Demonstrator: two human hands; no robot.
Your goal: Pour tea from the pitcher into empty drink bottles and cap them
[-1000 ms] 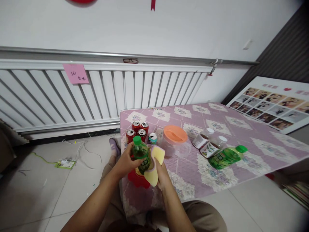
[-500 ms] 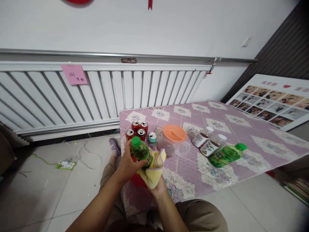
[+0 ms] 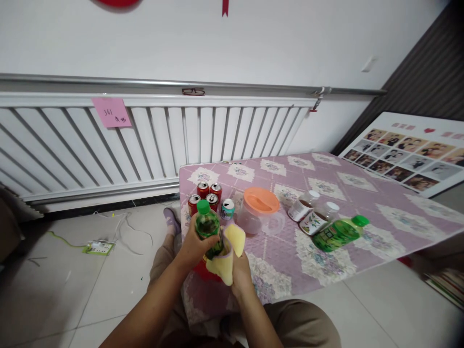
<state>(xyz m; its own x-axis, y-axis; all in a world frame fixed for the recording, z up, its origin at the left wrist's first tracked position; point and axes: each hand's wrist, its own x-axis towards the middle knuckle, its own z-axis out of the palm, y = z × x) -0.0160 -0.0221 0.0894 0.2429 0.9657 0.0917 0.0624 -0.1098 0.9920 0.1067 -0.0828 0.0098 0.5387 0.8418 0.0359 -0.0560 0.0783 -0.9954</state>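
My left hand [image 3: 194, 246] is wrapped round a green plastic bottle [image 3: 208, 223] with a green cap, held tilted over the near left part of the table. In my right hand [image 3: 241, 274] is a yellow cloth [image 3: 226, 258] with a lilac edge, pressed against the lower side of the bottle. The cloth hides the bottle's base and some of my right fingers. Just beyond the bottle stand several red drink cans [image 3: 212, 199] and one teal can [image 3: 227, 209]. Something red [image 3: 206, 271] shows beneath my hands, mostly covered.
A clear pitcher with an orange lid [image 3: 261, 200] stands right of the cans. Two jars [image 3: 314, 221] and a larger green bottle [image 3: 337, 234] lie farther right on the flowered tablecloth [image 3: 275, 166]. Behind is a white radiator [image 3: 159, 140]; a power strip [image 3: 98, 248] lies on the floor.
The bottle has shifted slightly left and stands more upright. My right hand has risen a little beside it, and the cloth has folded differently, its top flap now open to the right.
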